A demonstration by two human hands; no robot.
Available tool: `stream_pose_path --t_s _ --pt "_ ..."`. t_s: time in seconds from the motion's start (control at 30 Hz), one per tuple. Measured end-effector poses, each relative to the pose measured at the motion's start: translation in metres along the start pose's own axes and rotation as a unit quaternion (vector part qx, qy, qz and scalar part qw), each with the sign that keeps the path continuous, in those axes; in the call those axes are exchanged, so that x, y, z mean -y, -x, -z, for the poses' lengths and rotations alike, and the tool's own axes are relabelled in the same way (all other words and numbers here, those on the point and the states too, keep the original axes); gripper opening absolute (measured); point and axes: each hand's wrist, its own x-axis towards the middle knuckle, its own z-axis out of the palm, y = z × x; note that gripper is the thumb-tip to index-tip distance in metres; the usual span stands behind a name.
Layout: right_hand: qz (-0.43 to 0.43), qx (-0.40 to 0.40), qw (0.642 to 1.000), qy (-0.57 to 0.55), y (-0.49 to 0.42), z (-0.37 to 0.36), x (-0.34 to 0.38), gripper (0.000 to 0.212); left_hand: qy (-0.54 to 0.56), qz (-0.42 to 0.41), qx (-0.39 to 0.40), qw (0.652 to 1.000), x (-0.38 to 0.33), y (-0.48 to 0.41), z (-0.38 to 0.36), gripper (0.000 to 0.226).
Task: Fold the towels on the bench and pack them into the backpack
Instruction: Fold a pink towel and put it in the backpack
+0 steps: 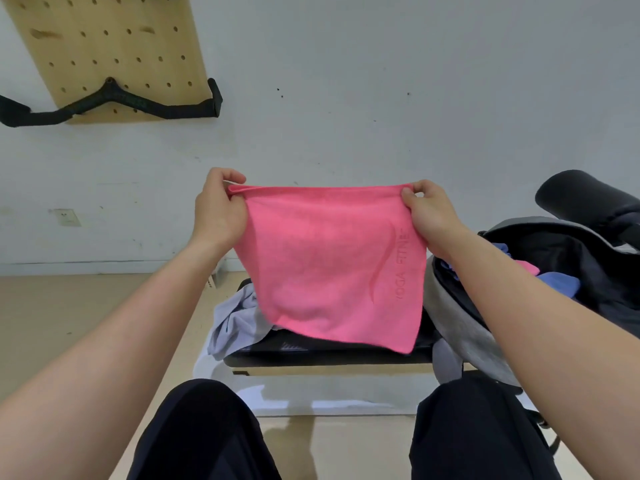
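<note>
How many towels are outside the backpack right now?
2: pink towel pinched between left hand and right hand; pale grey towel crumpled on the bench. More may hide behind.

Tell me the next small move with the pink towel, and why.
Probably bring the left hand across to the right hand, halving the towel: it hangs spread between both hands, each pinching a top corner, and looks too wide for the open backpack.
</note>
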Motion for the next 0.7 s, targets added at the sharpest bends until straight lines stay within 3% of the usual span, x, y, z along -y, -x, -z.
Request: stream_pose_path --t_s 0.07,0.23,0.4,0.57,0.7 --pt "-0.011 -0.011 1.0 -0.016 -0.008 -0.004 -0.006 0.023 -0.015 0.005 0.011 1.0 0.007 -0.003 -0.009 0.033" --pt "-0.001 -0.032 0.987 0.155 -0.023 -0.023 -0.048 0.023 -0.151 0.057 0.115 0.98 0.068 -0.005 -0.056 0.031" --pt "-0.027 -0.011 0.969 0.245 -0.038 -0.035 -0.091 0.017 -0.178 0.091 0.15 0.968 0.114 -0.008 -0.097 0.027" --pt "-0.056 -0.037 0.974 0.215 -0.064 -0.038 -0.115 0.009 -0.154 0.105 0.115 0.976 0.131 -0.026 -0.128 0.002" --pt "-0.093 -0.05 0.981 0.161 -0.075 -0.046 -0.131 0.01 -0.099 0.107 0.086 0.986 0.143 -0.036 -0.146 0.002"
